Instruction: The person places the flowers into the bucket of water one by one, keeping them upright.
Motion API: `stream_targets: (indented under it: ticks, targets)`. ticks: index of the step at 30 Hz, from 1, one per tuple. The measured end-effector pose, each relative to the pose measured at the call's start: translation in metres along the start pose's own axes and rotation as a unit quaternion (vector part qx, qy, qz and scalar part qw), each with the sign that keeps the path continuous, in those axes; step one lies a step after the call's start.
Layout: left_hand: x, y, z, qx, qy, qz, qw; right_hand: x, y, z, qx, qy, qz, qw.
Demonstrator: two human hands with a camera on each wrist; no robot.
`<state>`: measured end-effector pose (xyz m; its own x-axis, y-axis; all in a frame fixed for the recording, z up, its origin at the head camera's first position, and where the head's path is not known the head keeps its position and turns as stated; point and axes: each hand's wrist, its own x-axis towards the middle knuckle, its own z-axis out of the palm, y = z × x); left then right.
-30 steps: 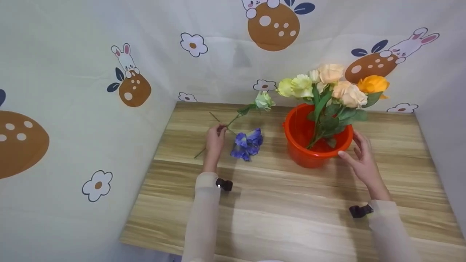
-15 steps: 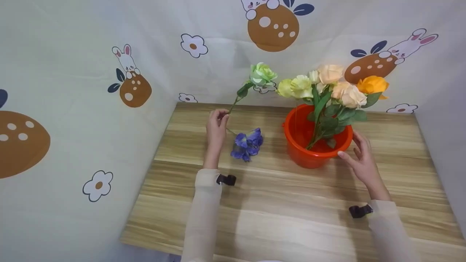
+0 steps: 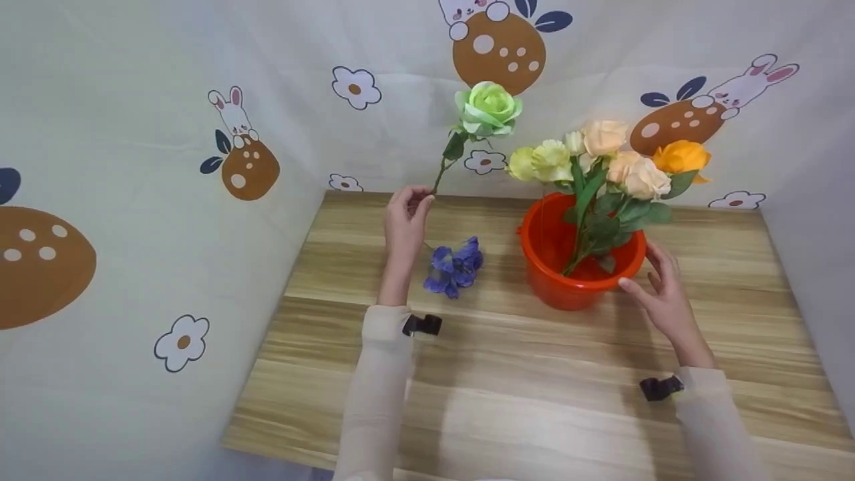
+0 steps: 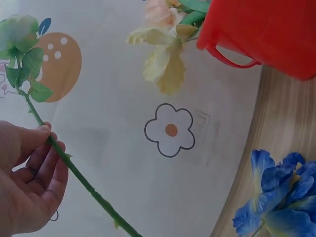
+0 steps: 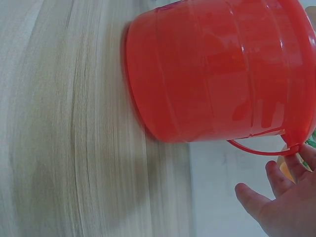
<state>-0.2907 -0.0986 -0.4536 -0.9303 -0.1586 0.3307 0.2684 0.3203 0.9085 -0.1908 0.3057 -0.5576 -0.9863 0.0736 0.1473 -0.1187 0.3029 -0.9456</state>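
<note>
My left hand (image 3: 405,227) pinches the thorny stem of a green artificial rose (image 3: 489,110) between thumb and fingers. Its bloom is raised in front of the back wall cloth, and the stem (image 4: 81,180) runs below the hand in the left wrist view. A red bucket (image 3: 568,294) stands upright on the table, holding peach roses (image 3: 646,179), yellow-green blooms (image 3: 551,160) and an orange flower (image 3: 682,157). My right hand (image 3: 668,300) rests at the bucket's right rim with fingers spread and fairly straight, near the handle (image 5: 261,152). A blue-purple flower (image 3: 454,267) lies left of the bucket.
The wood-grain table (image 3: 534,401) meets a printed cloth wall (image 3: 401,133) at the back, with more cloth at both sides. Black cameras (image 3: 422,325) sit on the wrists. The table's left edge runs diagonally towards the front.
My left hand has lifted the green rose off the table, raising it up and slightly right, and its bloom now stands higher. The right hand and bucket have stayed put.
</note>
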Motion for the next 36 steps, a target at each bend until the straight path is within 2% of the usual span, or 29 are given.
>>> stream_targets:
  ticks: [10, 14, 20, 25, 32, 36]
  targets:
    - [0.001, 0.023, 0.015, 0.004, -0.020, 0.071, 0.9973, -0.001, -0.001, 0.000, 0.002, -0.002, 0.005, 1.000]
    - [0.001, 0.036, 0.025, -0.006, -0.032, 0.093, 0.9952, -0.002, -0.002, 0.001, 0.012, 0.001, -0.007, 1.000]
    - [0.001, 0.058, 0.041, -0.046, -0.063, 0.101, 0.9918, -0.002, -0.002, 0.002, 0.016, 0.006, -0.017, 1.000]
    - [-0.001, 0.074, 0.056, -0.072, -0.077, 0.111, 0.9882, 0.000, 0.000, 0.001, 0.011, 0.004, -0.015, 1.000]
    - [-0.008, 0.090, 0.077, -0.094, -0.095, 0.135, 0.9818, 0.000, 0.001, 0.000, 0.000, 0.000, -0.008, 1.000]
    - [-0.014, 0.097, 0.089, -0.109, -0.104, 0.134, 0.9794, -0.001, 0.002, 0.000, -0.001, 0.000, -0.006, 1.000]
